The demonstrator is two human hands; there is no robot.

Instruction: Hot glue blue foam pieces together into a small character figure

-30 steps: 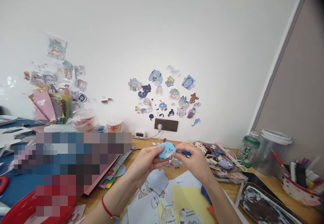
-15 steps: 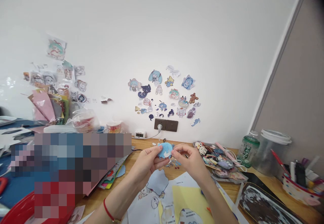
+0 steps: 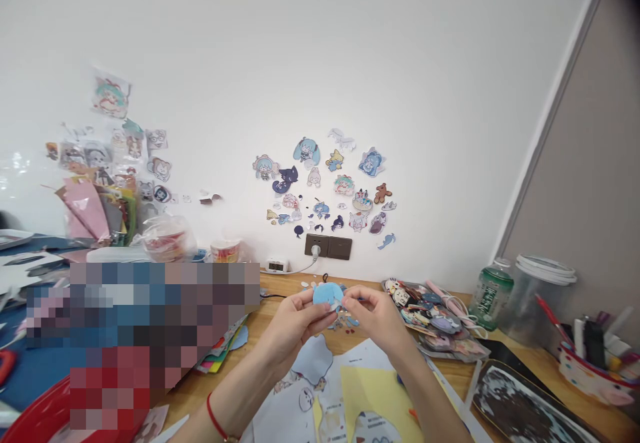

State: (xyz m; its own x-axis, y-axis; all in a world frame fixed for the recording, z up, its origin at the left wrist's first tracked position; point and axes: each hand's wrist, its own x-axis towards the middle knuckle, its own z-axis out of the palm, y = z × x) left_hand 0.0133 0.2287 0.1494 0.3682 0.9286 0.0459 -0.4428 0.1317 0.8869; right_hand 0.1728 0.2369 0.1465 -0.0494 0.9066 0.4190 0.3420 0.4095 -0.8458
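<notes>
A small light blue rounded piece (image 3: 327, 293) is held up above the wooden table, with a paler patch near its right edge. My left hand (image 3: 295, 319) grips it from the left, thumb across its front and fingers behind. At its lower right edge the fingertips of my right hand (image 3: 371, 311) are pinched together on the piece. Beneath the hands lie a light blue cut-out sheet (image 3: 313, 361), white paper with drawings (image 3: 280, 406) and a yellow sheet (image 3: 376, 396). Small cut scraps (image 3: 347, 323) are scattered just behind the piece.
On the right are a pile of character cut-outs (image 3: 435, 316), a green-labelled bottle (image 3: 493, 293), a clear lidded tub (image 3: 537, 303), a pen holder (image 3: 595, 373) and a dark-smeared tray (image 3: 525, 406). A red basin (image 3: 35, 416) stands at left. Behind are sockets (image 3: 327, 247) and a small clock (image 3: 277, 266).
The light blue piece has turned in my fingers and shows a smoother face. My left thumb has shifted from its upper left to its lower front.
</notes>
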